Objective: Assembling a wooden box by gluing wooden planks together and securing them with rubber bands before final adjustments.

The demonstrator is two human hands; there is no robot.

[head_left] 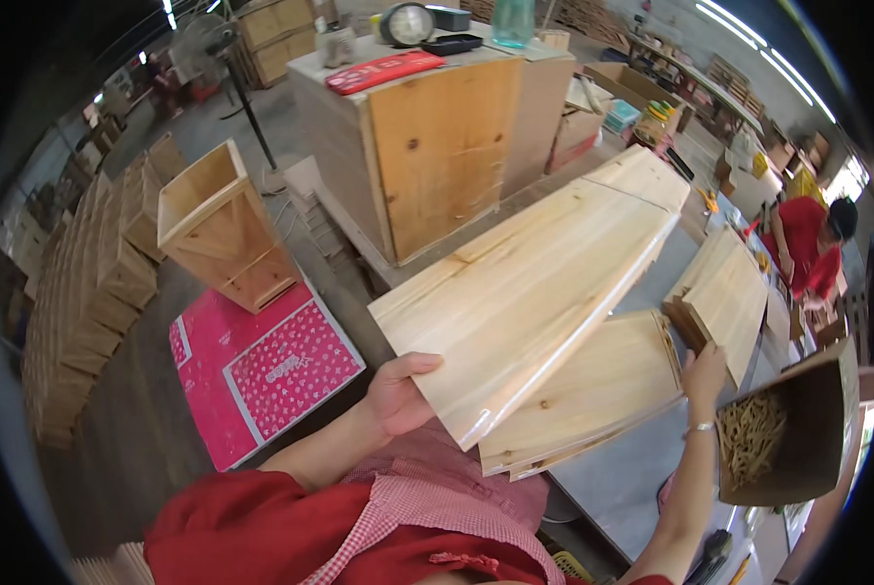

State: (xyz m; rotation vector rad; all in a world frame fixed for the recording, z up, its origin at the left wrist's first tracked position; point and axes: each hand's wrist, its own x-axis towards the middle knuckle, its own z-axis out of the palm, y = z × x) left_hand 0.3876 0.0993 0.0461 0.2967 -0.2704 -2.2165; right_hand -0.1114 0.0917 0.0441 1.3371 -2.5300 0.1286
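Observation:
My left hand point(403, 395) is closed on the near end of a long, pale tapered wooden panel point(524, 278), thumb on top and fingers hidden beneath. Shiny clear film or tape shows along the panel's right edge. Partly under it lie several similar wooden boards point(583, 390) on the grey worktable point(617, 487). To the right, my right hand point(705, 375) is closed at the near corner of another stack of pale boards point(724, 292); its fingertips are partly hidden.
At right, an open cardboard box point(797, 439) holds small tan pieces. A wooden bin point(227, 229) stands on a pink carton point(271, 375) at left. A tall wooden cabinet point(442, 146) rises ahead. A person in red point(807, 244) works at far right.

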